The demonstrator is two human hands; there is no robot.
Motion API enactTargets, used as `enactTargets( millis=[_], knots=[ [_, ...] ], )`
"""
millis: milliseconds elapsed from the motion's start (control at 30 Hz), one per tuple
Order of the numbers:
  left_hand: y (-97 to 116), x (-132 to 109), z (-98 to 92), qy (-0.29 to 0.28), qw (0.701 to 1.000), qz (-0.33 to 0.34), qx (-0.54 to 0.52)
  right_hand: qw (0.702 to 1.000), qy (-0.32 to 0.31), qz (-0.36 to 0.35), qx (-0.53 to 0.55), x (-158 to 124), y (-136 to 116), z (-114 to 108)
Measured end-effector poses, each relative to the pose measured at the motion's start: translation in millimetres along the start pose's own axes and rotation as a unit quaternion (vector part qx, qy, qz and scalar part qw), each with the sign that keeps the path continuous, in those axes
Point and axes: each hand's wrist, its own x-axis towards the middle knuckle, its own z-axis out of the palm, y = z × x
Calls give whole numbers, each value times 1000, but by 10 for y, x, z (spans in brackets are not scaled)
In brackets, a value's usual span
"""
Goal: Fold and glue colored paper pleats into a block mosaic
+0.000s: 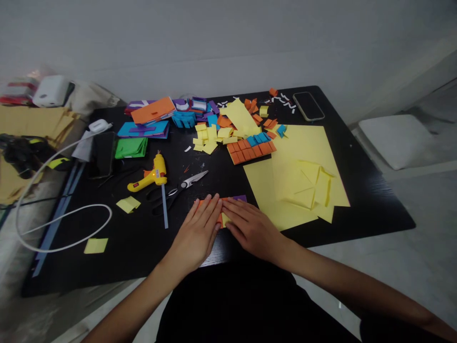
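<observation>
Left hand [194, 233] and right hand [255, 228] lie flat, fingers outstretched, over a multicoloured paper piece [225, 219] near-centre on the black surface [371, 205] (work seemingly partway: the far tabbed orange panel [250, 153] looks covered, folded yellow pieces [211, 133] lie loose).

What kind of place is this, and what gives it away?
Likely a makeshift paper-craft spot in a room, perhaps at home: a black table against a plain wall, with a yellow glue gun, scissors and large yellow paper sheets.
</observation>
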Motion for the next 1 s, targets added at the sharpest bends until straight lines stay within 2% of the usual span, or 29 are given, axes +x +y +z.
enactTargets(
  millis=[200, 400, 467, 700, 1000],
  knots=[
    [-40, -11, -71, -34, 999, 0, -24, 999, 49, -4, 15, -20, 18, 39],
    [-30, 6, -132, -15, 995, -24, -92, 996, 77, 6, 48, 12, 33, 34],
    [-36, 1, -139, -3, 995, -20, -98, 997, 64, 0, 53, 14, 57, 11],
    [-79, 15, -189, 24, 996, 16, -82, 998, -41, -3, 56, 68, 89, -132],
    [-74, 31, -282, 31, 989, -12, -142, 994, -35, 34, 96, 119, 21, -218]
  ],
)
